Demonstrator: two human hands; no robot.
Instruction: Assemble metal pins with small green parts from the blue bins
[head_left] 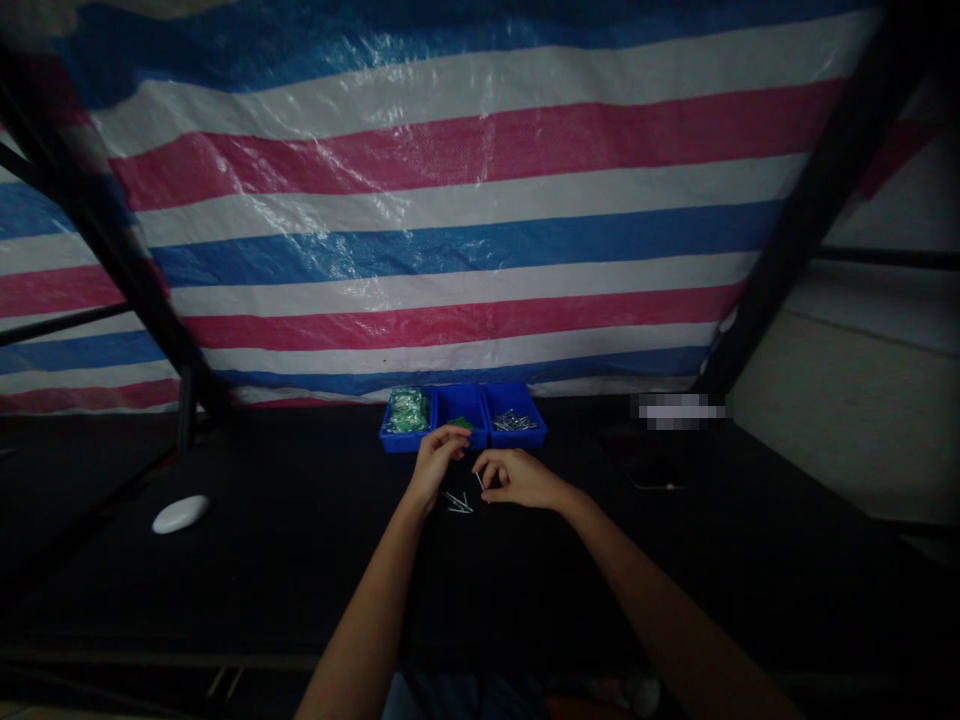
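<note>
The right hand [522,478] is nearly closed, its thumb and forefinger drawn together at the tips around a slim metal pin [478,480] that stands upright at the fingertips; from this view I cannot tell whether the fingers grip it or only sit just beside it. The left hand [439,466] is curled, its fingers folded inward and reaching toward the front rim of a blue divided tray [460,402]. Whether it has hold of anything is hidden behind the fingers. A small green piece [461,424] shows just past those fingertips, in the tray's middle compartment.

Between the hands and just nearer the person, a loose heap of pins [456,503] lies on the black table [300,570]. They look stiff, light and smooth, apt to roll or slip from one another, so a single pin is probably best pinched by its shank with the fingertips, once lifted clear of the rest.

The tray stands near the middle of the table's far edge. Its left compartment holds clear bags of green parts [408,410], and its right compartment holds a bundle of metal pins [514,421]. Well to the left on the table lies a white oval object [180,514], and a striped tarpaulin [420,210] hangs behind the far edge.
</note>
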